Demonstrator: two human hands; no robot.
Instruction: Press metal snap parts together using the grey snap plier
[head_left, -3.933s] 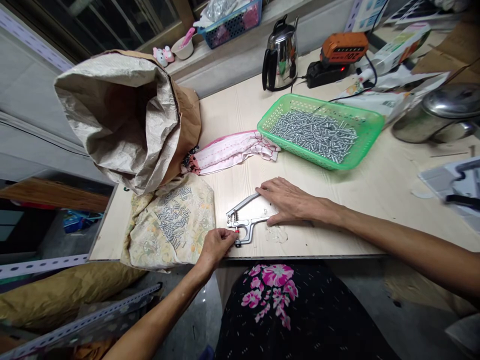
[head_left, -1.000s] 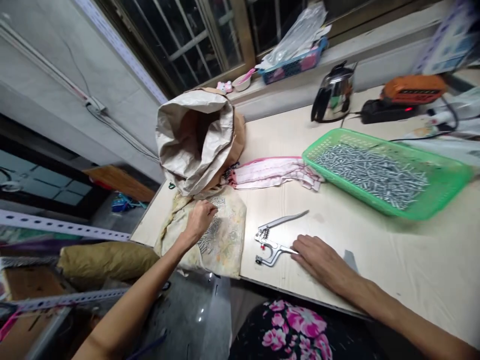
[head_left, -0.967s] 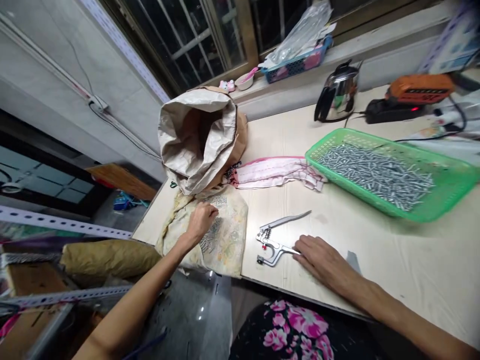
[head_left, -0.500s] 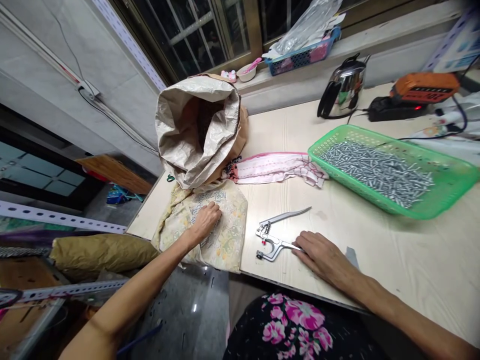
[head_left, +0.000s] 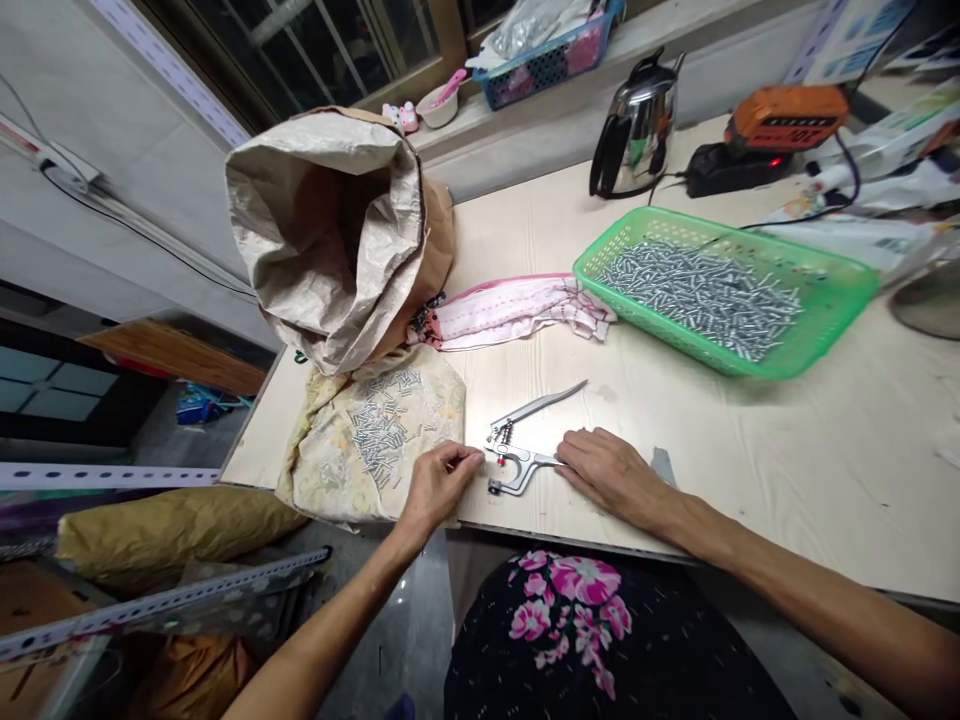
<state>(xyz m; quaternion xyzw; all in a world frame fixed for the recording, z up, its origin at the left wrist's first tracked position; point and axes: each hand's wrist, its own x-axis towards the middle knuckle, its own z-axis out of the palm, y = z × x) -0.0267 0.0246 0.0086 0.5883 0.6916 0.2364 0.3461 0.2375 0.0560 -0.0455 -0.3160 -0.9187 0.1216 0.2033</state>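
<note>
Silver snap-fastener pliers [head_left: 525, 470] lie on the table, their upper handle spread away from the lower one, with a spring and a red part near the jaws. My right hand [head_left: 619, 475] rests on the table with its fingers closed round the end of the lower handle. Beside the jaws, my left hand [head_left: 439, 485] is pinched at the fingertips; whatever it holds is too small to make out. Left of it, a pile of small metal pins [head_left: 379, 435] is scattered on a folded patterned cloth [head_left: 435, 400].
A green basket [head_left: 832, 335] full of similar metal pieces stands at the right. Behind the cloth is a large open sack [head_left: 330, 250]. A pink-and-white cloth [head_left: 510, 312] lies between them. At the back are a kettle [head_left: 641, 125] and an orange battery [head_left: 787, 118] on a charger.
My left hand has left the pile of pins and moved right to the pliers' jaws. The right hand stays on the handle. The whole view has shifted.
</note>
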